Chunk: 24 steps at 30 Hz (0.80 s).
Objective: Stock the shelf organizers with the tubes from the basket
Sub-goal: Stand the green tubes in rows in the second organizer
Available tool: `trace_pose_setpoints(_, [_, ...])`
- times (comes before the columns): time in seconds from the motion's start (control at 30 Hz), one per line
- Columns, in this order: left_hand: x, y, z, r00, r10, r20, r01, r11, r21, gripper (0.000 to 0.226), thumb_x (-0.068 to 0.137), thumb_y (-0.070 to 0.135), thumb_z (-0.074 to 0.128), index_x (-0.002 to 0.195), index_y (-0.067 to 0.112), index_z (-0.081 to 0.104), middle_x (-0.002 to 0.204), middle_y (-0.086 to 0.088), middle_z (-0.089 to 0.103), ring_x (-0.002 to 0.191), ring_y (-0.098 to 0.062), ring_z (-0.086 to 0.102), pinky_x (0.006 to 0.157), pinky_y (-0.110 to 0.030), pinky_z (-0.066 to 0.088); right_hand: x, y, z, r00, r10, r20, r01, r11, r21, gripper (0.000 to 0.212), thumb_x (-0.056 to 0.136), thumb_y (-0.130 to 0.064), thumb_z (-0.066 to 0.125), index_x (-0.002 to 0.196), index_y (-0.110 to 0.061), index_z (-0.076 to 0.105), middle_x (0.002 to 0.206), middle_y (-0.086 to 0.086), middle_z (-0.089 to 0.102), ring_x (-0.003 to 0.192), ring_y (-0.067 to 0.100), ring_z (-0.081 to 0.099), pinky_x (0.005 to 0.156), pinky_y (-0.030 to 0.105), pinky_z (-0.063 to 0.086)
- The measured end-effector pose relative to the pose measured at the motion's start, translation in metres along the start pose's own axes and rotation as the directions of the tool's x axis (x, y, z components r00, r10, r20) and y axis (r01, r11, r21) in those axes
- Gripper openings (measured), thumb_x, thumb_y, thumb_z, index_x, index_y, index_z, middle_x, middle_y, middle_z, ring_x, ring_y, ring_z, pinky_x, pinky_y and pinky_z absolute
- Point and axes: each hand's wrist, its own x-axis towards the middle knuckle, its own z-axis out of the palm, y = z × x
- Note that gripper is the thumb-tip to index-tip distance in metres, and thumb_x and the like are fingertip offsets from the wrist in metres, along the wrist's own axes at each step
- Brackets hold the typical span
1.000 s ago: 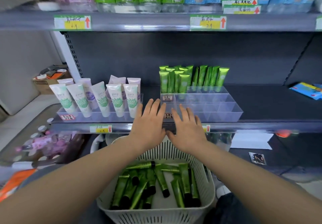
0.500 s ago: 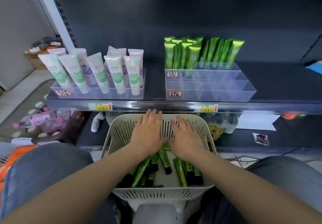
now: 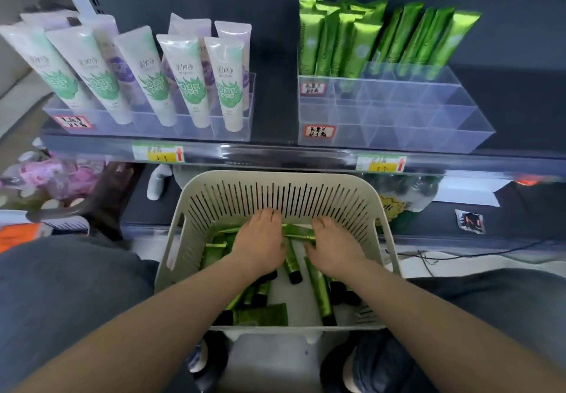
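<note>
At lower centre the basket [image 3: 180, 258] sits below the shelf [image 3: 275, 155], holding loose tubes [image 3: 318, 291] with the left hand [image 3: 260, 245] and right hand [image 3: 337, 248] side by side on them. On the shelf, the left organizer [image 3: 147, 123] stands upper left and the right organizer [image 3: 398, 123] upper right, with standing tubes [image 3: 361, 43] in its rear rows.

Dark shelf [image 3: 274, 108], left organizer [image 3: 147, 124], right organizer [image 3: 398, 123]
</note>
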Motion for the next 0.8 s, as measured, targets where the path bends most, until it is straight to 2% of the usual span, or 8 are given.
trace_pose_setpoints(0.2, [0.020, -0.006, 0.024, 0.993, -0.005, 0.119, 0.012, 0.998, -0.058, 0.046, 0.086, 0.023, 0.057, 0.128, 0.009, 0.046, 0.128, -0.009, 0.046, 0.120, -0.023, 0.044, 0.105, -0.036, 0.040, 0.025, 0.009, 0.014, 0.999, 0.022, 0.046, -0.022, 1.000, 0.002, 0.043, 0.091, -0.030, 0.048, 0.130, -0.012, 0.043, 0.131, 0.009, 0.043, 0.115, 0.026, 0.048, 0.095, 0.040, 0.046])
trace_pose_setpoints(0.37, [0.039, -0.006, 0.043, 0.975, -0.035, 0.217, 0.064, 0.990, -0.127, 0.039, 0.087, 0.019, 0.058, 0.123, 0.007, 0.048, 0.121, -0.010, 0.050, 0.111, -0.022, 0.050, 0.092, -0.029, 0.044, 0.050, 0.020, 0.027, 0.995, 0.050, 0.086, -0.054, 0.997, 0.050, 0.030, 0.091, -0.025, 0.048, 0.118, -0.011, 0.054, 0.116, 0.010, 0.053, 0.101, 0.024, 0.055, 0.084, 0.037, 0.051])
trace_pose_setpoints(0.5, [0.056, -0.005, 0.058, 0.957, -0.047, 0.285, 0.087, 0.988, -0.130, 0.034, 0.088, 0.017, 0.056, 0.118, 0.004, 0.050, 0.119, -0.013, 0.052, 0.108, -0.024, 0.052, 0.087, -0.032, 0.046, 0.068, 0.025, 0.038, 0.994, 0.057, 0.097, -0.064, 0.995, 0.073, 0.032, 0.091, -0.020, 0.049, 0.121, -0.010, 0.053, 0.119, 0.011, 0.053, 0.102, 0.025, 0.056, 0.085, 0.038, 0.051])
trace_pose_setpoints(0.63, [0.074, -0.005, 0.069, 0.942, -0.051, 0.332, 0.100, 0.986, -0.131, 0.025, 0.088, 0.012, 0.053, 0.112, 0.004, 0.053, 0.118, -0.013, 0.054, 0.107, -0.023, 0.053, 0.086, -0.028, 0.045, 0.084, 0.028, 0.050, 0.990, 0.053, 0.133, -0.064, 0.995, 0.080, 0.028, 0.089, -0.010, 0.049, 0.116, -0.008, 0.057, 0.116, 0.013, 0.056, 0.099, 0.024, 0.058, 0.079, 0.032, 0.051])
trace_pose_setpoints(0.8, [0.088, -0.004, 0.083, 0.933, -0.050, 0.356, 0.094, 0.990, -0.109, 0.021, 0.087, 0.007, 0.051, 0.107, 0.004, 0.056, 0.115, -0.015, 0.057, 0.102, -0.023, 0.055, 0.084, -0.029, 0.048, 0.101, 0.032, 0.061, 0.985, 0.042, 0.168, -0.058, 0.994, 0.097, 0.030, 0.087, -0.006, 0.052, 0.117, -0.007, 0.055, 0.120, 0.014, 0.054, 0.107, 0.024, 0.053, 0.082, 0.029, 0.048])
